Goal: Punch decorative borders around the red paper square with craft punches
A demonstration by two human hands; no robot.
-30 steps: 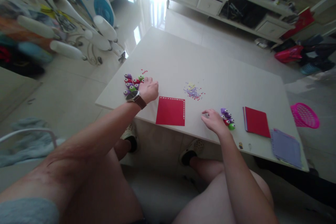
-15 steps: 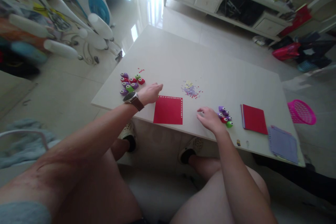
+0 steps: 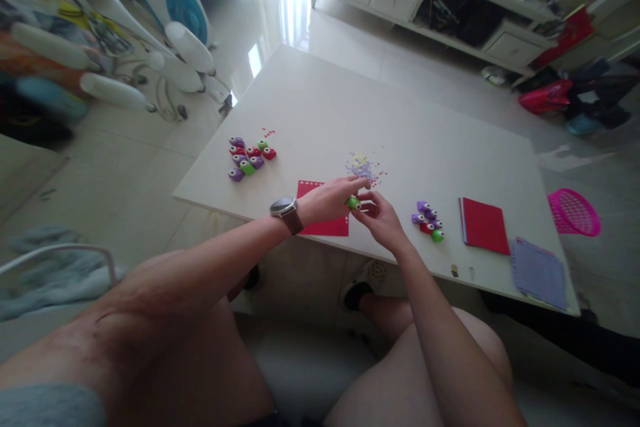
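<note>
A small green craft punch (image 3: 354, 203) with a white eye-like spot is between my two hands, above the red paper (image 3: 325, 228). My left hand (image 3: 340, 195), with a watch on its wrist, curls round the punch from the left, its index finger stretched forward. From the right, my right hand (image 3: 383, 219) meets the punch with thumb and fingertips. Both hands cover much of the red sheet, whose top edge shows a row of punched holes. Just beyond the hands lies a pile of yellow, purple and red paper bits (image 3: 362, 164).
Several purple, red and green punches (image 3: 247, 161) cluster at the left, near red bits (image 3: 269, 133). Another punch group (image 3: 427, 220) lies right of my hands. Farther right are a red paper stack (image 3: 484, 225) and purple sheets (image 3: 539, 273). A pink basket (image 3: 575, 213) stands beyond the table.
My left hand has moved right from the paper's top-left corner, and my right hand has moved slightly left and up. They now meet at the green punch, which was not visible between them before.
</note>
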